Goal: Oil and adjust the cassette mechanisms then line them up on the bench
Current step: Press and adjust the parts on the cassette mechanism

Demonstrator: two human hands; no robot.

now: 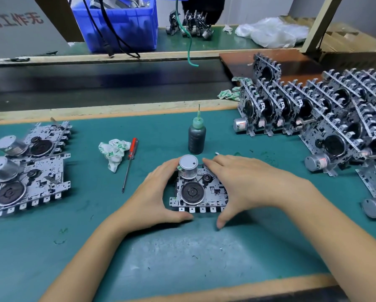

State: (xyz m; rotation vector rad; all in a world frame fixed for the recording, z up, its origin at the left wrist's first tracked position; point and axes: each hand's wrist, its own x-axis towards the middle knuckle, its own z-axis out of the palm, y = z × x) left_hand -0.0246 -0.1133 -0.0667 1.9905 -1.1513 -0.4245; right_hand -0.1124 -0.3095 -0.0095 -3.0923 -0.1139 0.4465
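Note:
A metal cassette mechanism (201,192) with a silver motor and a black flywheel lies flat on the green mat in front of me. My left hand (155,197) cups its left side, fingers by the motor and thumb along the front edge. My right hand (243,186) holds its right side, fingers over the back edge and thumb at the front corner. A dark oil bottle (196,137) with a green needle tip stands upright just behind it. Two mechanisms (28,171) lie flat at the left. Several mechanisms (313,114) stand on edge in rows at the right.
A red-handled screwdriver (129,162) and a crumpled white-green rag (114,152) lie left of the bottle. A dark conveyor belt (106,83) runs behind the mat. A blue bin (121,25), cables, a plastic bag (272,31) and more mechanisms sit on the far bench.

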